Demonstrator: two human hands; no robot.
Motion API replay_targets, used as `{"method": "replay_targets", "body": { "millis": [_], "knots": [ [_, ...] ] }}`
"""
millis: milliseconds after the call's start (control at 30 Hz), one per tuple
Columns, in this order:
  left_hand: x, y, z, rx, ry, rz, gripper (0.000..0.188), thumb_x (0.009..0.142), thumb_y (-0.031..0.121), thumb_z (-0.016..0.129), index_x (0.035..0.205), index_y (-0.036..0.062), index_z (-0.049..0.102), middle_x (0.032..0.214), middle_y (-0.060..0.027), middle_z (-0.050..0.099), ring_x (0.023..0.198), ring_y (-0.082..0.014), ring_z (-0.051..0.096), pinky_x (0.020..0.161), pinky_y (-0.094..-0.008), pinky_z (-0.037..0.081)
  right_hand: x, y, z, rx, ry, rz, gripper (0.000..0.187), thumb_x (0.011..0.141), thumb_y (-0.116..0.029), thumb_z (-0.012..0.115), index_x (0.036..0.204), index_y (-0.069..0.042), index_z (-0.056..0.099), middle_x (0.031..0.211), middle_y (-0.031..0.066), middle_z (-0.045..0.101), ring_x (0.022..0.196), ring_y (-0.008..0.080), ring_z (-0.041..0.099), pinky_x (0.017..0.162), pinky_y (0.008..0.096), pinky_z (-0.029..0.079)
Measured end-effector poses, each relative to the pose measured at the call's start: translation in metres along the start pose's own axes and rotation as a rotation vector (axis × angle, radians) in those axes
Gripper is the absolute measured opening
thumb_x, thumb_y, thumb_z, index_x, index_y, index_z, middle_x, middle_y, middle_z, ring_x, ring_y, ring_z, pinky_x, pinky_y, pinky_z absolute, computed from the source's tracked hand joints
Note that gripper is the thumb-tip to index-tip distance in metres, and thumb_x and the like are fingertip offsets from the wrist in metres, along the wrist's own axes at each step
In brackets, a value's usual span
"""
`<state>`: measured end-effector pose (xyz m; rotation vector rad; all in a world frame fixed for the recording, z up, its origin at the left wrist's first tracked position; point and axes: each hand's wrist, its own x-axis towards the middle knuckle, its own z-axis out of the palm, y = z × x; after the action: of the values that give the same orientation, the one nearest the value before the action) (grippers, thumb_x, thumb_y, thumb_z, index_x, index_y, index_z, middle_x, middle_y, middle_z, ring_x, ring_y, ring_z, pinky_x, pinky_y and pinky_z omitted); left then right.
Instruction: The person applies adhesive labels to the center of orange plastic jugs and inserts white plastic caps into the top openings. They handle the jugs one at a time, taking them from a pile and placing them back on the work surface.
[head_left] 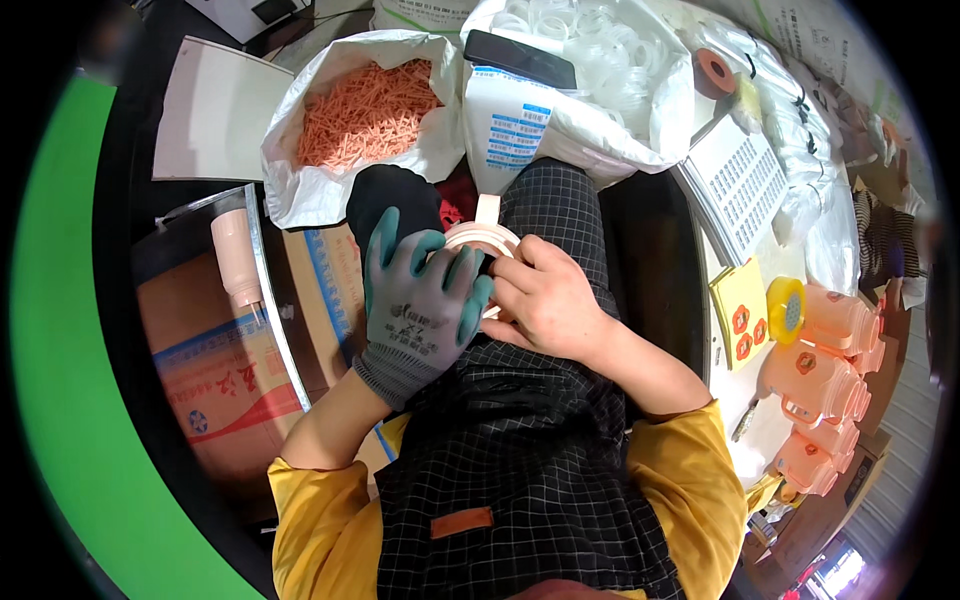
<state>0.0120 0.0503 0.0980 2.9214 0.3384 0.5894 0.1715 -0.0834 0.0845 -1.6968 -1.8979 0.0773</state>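
A pale pink round plastic part (486, 232) with ringed edges and a short tab at its far side lies in my lap, between my hands. My left hand (420, 300), in a grey glove with teal fingertips, is curled over its left side and grips it. My bare right hand (548, 300) is at its right side, fingers bent and pressed together at the middle of the part. Something small and dark shows between the fingertips. Whatever the right fingers pinch is hidden.
Ahead stand a white sack of thin pink pieces (370, 115) and a sack of clear plastic rings (610, 60), with a black phone (520, 60) on top. Pink jugs (810, 375), yellow tape (786, 309) and sticker sheets (735, 185) sit at right. Cardboard boxes (230, 380) are left.
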Motion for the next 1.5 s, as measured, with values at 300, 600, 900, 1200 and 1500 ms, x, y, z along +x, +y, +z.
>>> {"method": "replay_targets", "body": {
  "millis": [300,600,900,1200,1500],
  "knots": [
    [0.037,-0.020,0.012,0.016,-0.244,-0.016,0.016,0.074,0.026,0.076,0.082,0.0131,0.070,0.103,-0.0019,0.063,0.103,-0.0230,0.065,0.093,-0.0400,0.051,-0.003,0.001,-0.007,-0.031,-0.005,-0.029,0.034,0.076,-0.036,0.083,0.087,-0.007,0.069,0.096,0.0051,0.063,0.091,0.0244,0.062,0.080,0.0379,0.058],
    [0.045,-0.017,0.001,0.053,-0.306,0.072,0.011,0.079,0.024,0.076,0.080,0.0137,0.071,0.094,-0.0009,0.061,0.089,-0.0166,0.066,0.072,-0.0362,0.055,-0.003,0.002,-0.006,0.051,0.091,-0.017,0.037,0.071,-0.036,0.086,0.077,-0.009,0.061,0.085,0.0046,0.058,0.077,0.0242,0.056,0.066,0.0352,0.052],
    [0.045,-0.026,0.008,-0.052,-0.155,0.304,0.023,0.071,0.032,0.078,0.081,0.0140,0.069,0.101,-0.0026,0.060,0.087,-0.0182,0.065,0.065,-0.0355,0.050,-0.009,0.000,0.003,-0.016,0.121,-0.019,0.038,0.072,-0.039,0.085,0.077,-0.009,0.062,0.083,0.0045,0.057,0.075,0.0240,0.054,0.065,0.0359,0.051],
    [0.028,-0.032,0.027,-0.964,-0.030,-0.119,0.025,0.079,0.012,0.086,0.096,0.0080,0.069,0.103,-0.0076,0.067,0.092,-0.0252,0.069,0.078,-0.0350,0.056,-0.028,-0.001,-0.002,0.582,0.411,0.348,0.031,0.088,-0.017,0.081,0.111,-0.004,0.065,0.111,0.0090,0.058,0.085,0.0164,0.060,0.074,0.0321,0.052],
    [-0.007,-0.001,0.071,-1.241,0.222,-0.402,0.015,0.094,-0.005,0.070,0.108,0.0007,0.068,0.104,-0.0092,0.070,0.094,-0.0157,0.068,0.088,-0.0292,0.053,-0.022,0.017,0.011,1.004,0.269,0.728,0.028,0.088,-0.004,0.085,0.074,-0.003,0.061,0.074,-0.0027,0.058,0.065,0.0030,0.051,0.060,0.0226,0.042]
  ]
}}
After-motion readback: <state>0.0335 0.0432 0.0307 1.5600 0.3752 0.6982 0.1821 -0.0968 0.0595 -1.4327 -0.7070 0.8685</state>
